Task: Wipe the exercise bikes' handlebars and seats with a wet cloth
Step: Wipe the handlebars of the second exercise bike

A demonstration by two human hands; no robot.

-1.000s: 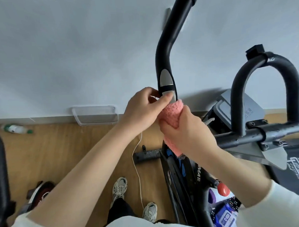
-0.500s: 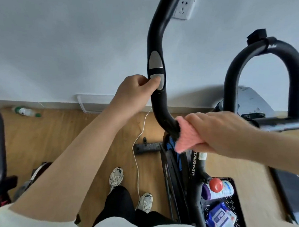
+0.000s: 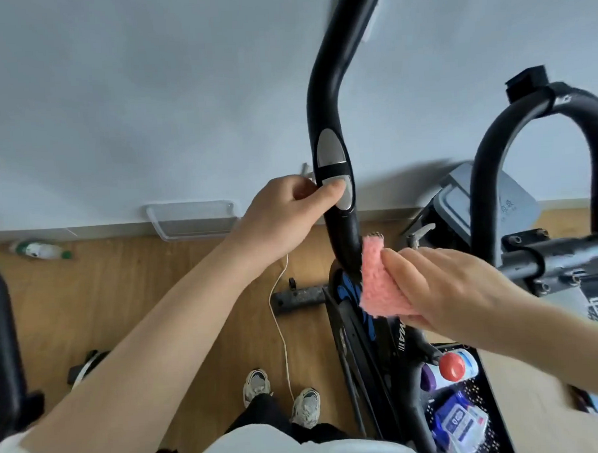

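Pressing pink cloth (image 3: pixel 379 284) higher against handlebar (image 3: pixel 330 122) than before, right hand (image 3: pixel 444 288) pinching it, left hand (image 3: pixel 287 220) still clamped on bar

fuzzy pink cloth (image 3: pixel 379 284) folded, pressed against the upright black curved handlebar (image 3: pixel 325 122).

A pale grey wall (image 3: pixel 148 96) meets a wood-plank floor (image 3: pixel 105 303). A clear plastic tray (image 3: pixel 191 220) leans against the baseboard; a plastic bottle (image 3: pixel 40 250) lies nearby.
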